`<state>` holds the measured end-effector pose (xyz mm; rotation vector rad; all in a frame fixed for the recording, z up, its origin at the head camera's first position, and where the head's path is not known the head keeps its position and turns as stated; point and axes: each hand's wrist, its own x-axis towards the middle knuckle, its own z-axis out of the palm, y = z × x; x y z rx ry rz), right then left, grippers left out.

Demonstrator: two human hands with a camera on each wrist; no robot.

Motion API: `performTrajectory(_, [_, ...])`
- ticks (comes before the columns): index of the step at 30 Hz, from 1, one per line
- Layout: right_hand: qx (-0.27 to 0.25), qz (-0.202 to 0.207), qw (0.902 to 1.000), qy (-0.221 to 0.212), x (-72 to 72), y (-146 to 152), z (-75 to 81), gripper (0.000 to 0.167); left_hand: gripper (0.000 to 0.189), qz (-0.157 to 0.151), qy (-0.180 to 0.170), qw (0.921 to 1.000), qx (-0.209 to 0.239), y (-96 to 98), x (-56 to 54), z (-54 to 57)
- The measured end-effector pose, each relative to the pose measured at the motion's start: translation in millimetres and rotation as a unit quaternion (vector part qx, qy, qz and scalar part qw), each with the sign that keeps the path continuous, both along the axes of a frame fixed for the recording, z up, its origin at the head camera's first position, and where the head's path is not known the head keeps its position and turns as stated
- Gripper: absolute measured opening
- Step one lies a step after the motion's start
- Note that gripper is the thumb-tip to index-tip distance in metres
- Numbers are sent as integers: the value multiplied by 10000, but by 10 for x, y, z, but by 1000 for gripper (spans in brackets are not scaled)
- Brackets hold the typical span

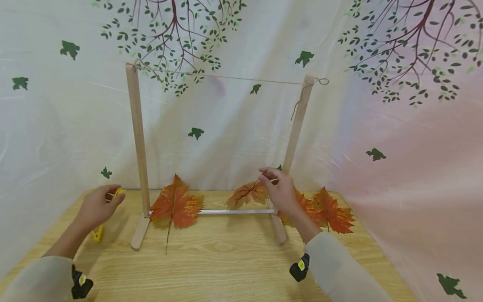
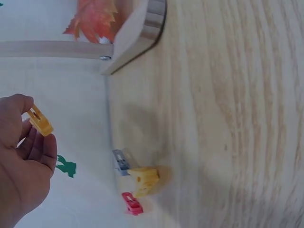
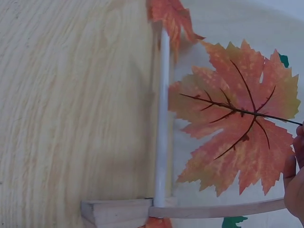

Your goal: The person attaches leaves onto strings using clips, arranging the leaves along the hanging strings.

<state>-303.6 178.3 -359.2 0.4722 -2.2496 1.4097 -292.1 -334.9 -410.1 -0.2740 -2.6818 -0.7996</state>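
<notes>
My left hand [image 1: 99,206] pinches a yellow clothespin [image 2: 42,121] between thumb and fingers, left of the wooden frame. On the table below that hand lie another yellow clothespin [image 2: 144,180], a red one [image 2: 132,203] and a grey-blue one [image 2: 121,162]. With its fingertips my right hand [image 1: 280,188] holds an orange maple leaf [image 3: 237,118] by the stem, near the frame's right post [image 1: 298,126]. The leaf hangs off the table, its blade spread toward the left. A string [image 1: 241,78] runs between the tops of both posts, knotted at each.
A second maple leaf [image 1: 176,205] leans by the left post [image 1: 137,142]. More leaves [image 1: 332,212] lie right of the frame. A white bar [image 1: 237,212] joins the posts low down. Behind hangs a pale backdrop [image 1: 241,126] with printed trees and green leaf shapes.
</notes>
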Motion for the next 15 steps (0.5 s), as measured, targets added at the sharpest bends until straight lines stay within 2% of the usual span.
performTrajectory(8, [-312,-373,9987,167,-3,-55,196,25,46,344,300,9980,446,161,133,299])
performTrajectory(10, [-406,-371,9982,243,3,-61,245,26,44,409,481,9966,534,189,175,383])
performTrajectory(15, [-522,-353,9966,538,-15,-71,362,25,37,528,1209,9881,793,291,265,660])
